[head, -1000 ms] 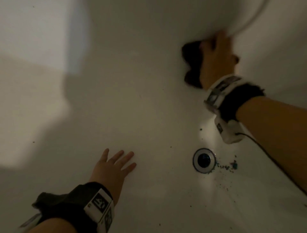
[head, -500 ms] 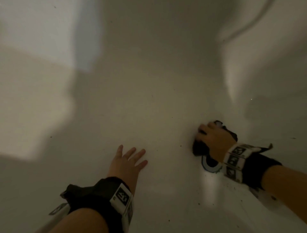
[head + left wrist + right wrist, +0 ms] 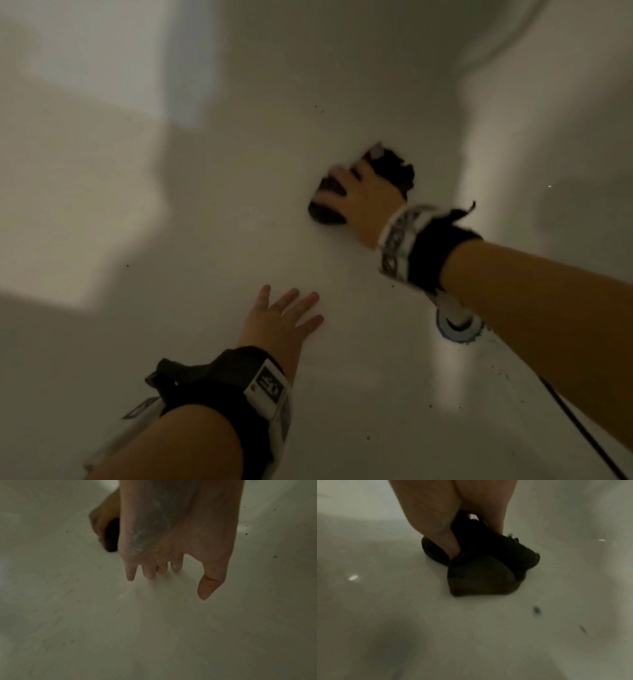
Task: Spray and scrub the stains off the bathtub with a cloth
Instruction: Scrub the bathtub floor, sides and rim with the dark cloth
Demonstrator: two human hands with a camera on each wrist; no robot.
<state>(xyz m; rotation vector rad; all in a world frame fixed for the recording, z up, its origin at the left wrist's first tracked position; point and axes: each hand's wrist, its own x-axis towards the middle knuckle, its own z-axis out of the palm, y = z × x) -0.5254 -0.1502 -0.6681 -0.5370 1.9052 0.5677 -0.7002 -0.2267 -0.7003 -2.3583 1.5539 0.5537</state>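
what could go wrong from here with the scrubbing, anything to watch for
1. The left hand rests flat on the bathtub floor, apparently as a brace; if the surface is wet it may slip.
2. The right hand holds the dark cloth bunched, so little fabric touches and stains may be missed.
3. Loose dark specks lie near the drain; wiping could smear them or push them in.

Dark cloth (image 3: 394, 171), white bathtub (image 3: 239, 205) flecked with dark specks (image 3: 537, 611).
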